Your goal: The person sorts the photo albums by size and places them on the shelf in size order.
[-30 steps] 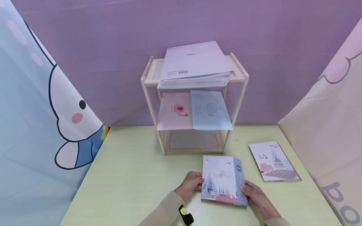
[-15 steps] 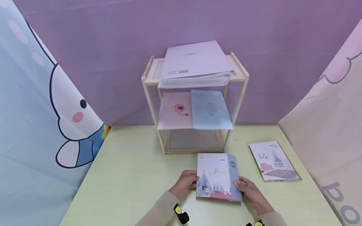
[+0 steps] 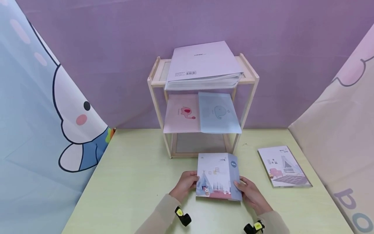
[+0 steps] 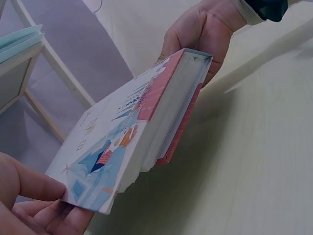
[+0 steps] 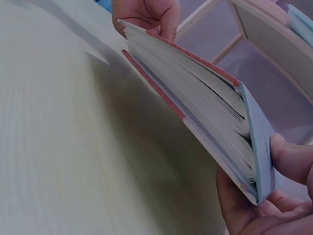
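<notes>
A thick white notebook (image 3: 214, 175) with a tent picture and a blue flap along its right side is held between both hands, just in front of the rack. My left hand (image 3: 184, 185) pinches its left edge, thumb on top and fingers beneath. On the right, my right hand (image 3: 252, 195) grips the blue side. In the left wrist view the notebook (image 4: 112, 132) is raised off the table, its page edges showing. From the right wrist view, the thumb of my right hand (image 5: 274, 196) lies on the blue side of the notebook (image 5: 195, 93), with fingers underneath.
A wooden rack (image 3: 252, 97) stands at the back with a large white binder (image 3: 204, 61) on top. Its middle shelf holds a pink elephant booklet (image 3: 182, 113) and a blue whale booklet (image 3: 219, 113). Another white notebook (image 3: 284, 167) lies on the table at the right.
Both hands have carried the notebook to the left and towards the rack, keeping their hold on its two sides. The other notebook and the things on the rack stay in place.
</notes>
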A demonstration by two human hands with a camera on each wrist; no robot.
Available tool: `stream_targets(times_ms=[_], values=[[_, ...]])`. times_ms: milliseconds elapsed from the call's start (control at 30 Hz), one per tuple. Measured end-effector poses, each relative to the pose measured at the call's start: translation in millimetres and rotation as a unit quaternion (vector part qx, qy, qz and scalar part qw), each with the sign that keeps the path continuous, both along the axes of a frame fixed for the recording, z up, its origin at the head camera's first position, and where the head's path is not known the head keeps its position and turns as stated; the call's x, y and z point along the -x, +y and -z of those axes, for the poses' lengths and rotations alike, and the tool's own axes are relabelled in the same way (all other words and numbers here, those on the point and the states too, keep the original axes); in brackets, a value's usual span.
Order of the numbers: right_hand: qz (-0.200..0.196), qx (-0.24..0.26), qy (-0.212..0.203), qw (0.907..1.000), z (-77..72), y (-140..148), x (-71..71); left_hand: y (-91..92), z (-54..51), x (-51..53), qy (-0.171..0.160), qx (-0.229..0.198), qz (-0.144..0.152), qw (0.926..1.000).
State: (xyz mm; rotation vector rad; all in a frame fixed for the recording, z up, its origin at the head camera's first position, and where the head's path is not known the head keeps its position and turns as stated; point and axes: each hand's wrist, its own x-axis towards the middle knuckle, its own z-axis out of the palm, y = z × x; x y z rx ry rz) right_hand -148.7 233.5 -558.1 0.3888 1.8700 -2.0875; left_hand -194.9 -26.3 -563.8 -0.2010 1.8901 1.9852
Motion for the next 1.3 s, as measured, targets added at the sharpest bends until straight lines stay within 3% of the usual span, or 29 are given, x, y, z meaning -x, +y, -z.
stream_targets(times_ms=[200, 300, 533, 967, 1300], values=[[-0.012, 0.009, 0.004, 0.9999, -2.0, -8, 8.5, -6.8, -5.0, 6.0, 0.014, 0.022, 0.002, 0.9997], [-0.003, 0.001, 0.003, 1.0000, -3.6, -13, 14.5, -10.4, -3.9, 11.9, 0.018, 0.037, 0.000, 0.9992], [0.008, 0.022, 0.017, 0.9996, -7.0, -25, 30.7, -18.2, -12.1, 24.6, 0.033, 0.072, -0.004, 0.9969], [0.011, 0.040, 0.021, 0.9989, -13.3, -41, 57.3, -29.4, -23.2, 47.8, 0.058, 0.091, -0.016, 0.9940], [0.000, 0.042, 0.037, 0.9984, -15.5, -43, 79.4, -28.4, -33.9, 62.7, 0.102, 0.142, -0.019, 0.9843]])
